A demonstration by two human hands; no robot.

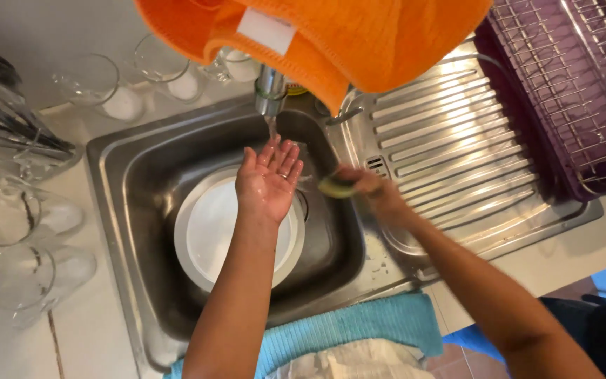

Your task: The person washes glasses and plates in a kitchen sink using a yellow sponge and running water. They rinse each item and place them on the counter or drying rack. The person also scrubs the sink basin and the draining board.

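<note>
My left hand (pixel 269 179) is held palm up with fingers apart under the running tap (pixel 270 92), holding nothing. Below it a white plate (pixel 208 235) lies in the steel sink (pixel 135 175). My right hand (pixel 373 193), blurred by motion, grips a yellow-green sponge (pixel 337 187) at the sink's right edge, beside the ribbed draining board (pixel 450 147).
An orange cloth (pixel 359 38) hangs over the tap. Several clear glasses (pixel 15 217) stand on the white counter at the left and back. A purple dish rack (pixel 569 84) sits at the right. A blue towel (pixel 359 326) lies along the sink's front edge.
</note>
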